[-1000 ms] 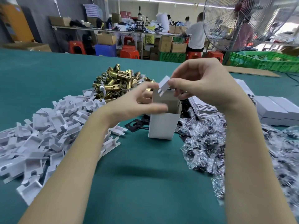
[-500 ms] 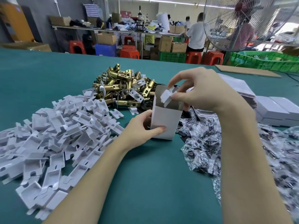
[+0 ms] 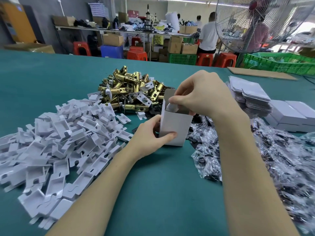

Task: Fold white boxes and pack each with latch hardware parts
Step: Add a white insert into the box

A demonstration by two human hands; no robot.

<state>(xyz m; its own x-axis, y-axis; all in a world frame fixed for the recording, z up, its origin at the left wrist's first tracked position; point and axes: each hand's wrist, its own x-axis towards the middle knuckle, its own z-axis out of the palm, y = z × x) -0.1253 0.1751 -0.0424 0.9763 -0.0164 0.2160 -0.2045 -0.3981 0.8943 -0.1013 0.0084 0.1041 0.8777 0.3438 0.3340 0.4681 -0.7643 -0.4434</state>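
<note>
A white box [image 3: 177,126] stands upright with its top open on the green table [image 3: 162,193]. My left hand [image 3: 150,135] grips the box low on its left side, thumb across the front. My right hand [image 3: 201,94] is above the opening, its fingertips pinching a white insert [image 3: 171,106] that sits partly inside the box. Behind the box lies a pile of brass latches [image 3: 131,89]. A heap of white plastic inserts [image 3: 56,143] spreads to the left. Clear bags of dark small parts [image 3: 265,155] lie to the right.
A stack of flat white box blanks [image 3: 248,94] and several closed white boxes [image 3: 293,114] sit at the right. Black flat plates [image 3: 153,110] lie behind the box. A large fan [image 3: 255,23], green crates [image 3: 279,63] and people at benches are beyond the table.
My left hand dropped from the box top to grip its lower left side. My right hand lowered the white insert from above the box into the opening.
</note>
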